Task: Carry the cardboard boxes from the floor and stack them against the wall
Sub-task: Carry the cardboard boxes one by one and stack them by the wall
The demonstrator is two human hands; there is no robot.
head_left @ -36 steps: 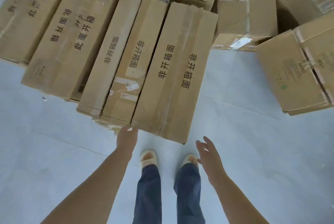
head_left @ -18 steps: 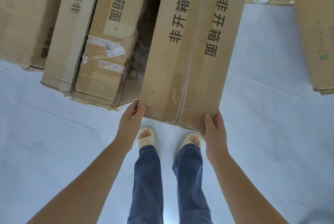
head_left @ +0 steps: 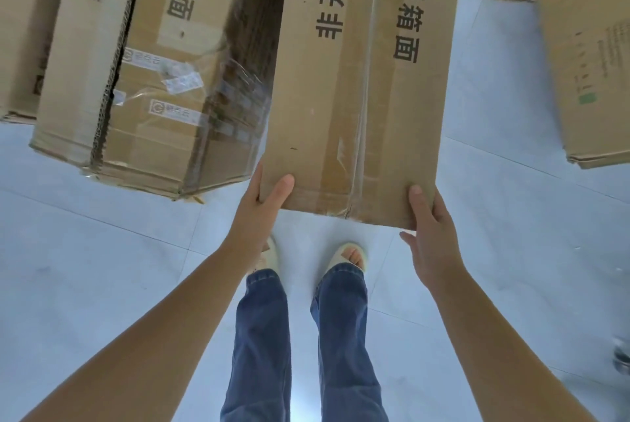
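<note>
I have the long brown corrugated cardboard box with black printed characters and a taped centre seam [head_left: 361, 91] by its near end, raised off the pale grey tiled floor [head_left: 102, 268] and tilted up toward me; I cannot tell whether its far end rests on anything. My left hand [head_left: 262, 210] grips the near left corner, thumb laid on the top face and fingers tucked out of sight beneath. My right hand [head_left: 431, 237] grips the near right corner the same way, thumb on top, fingers curling under the edge.

I judge the box stiff along its length and moderately heavy. The clear tape over the seam looks slick, so I keep my thumbs on bare cardboard. The near edge looks slightly crushed and soft, so for the carry I want a hold along the 2 long sides nearer the middle.

Just left of it, close alongside, lies a second brown cardboard box wrapped in clear film with white labels [head_left: 160, 91], and a third plain brown carton with small green print [head_left: 589, 56] sits well apart on the right. The floor looks smooth and possibly slippery under my pale open-toed slippers [head_left: 347, 259]. No wall is in view.
</note>
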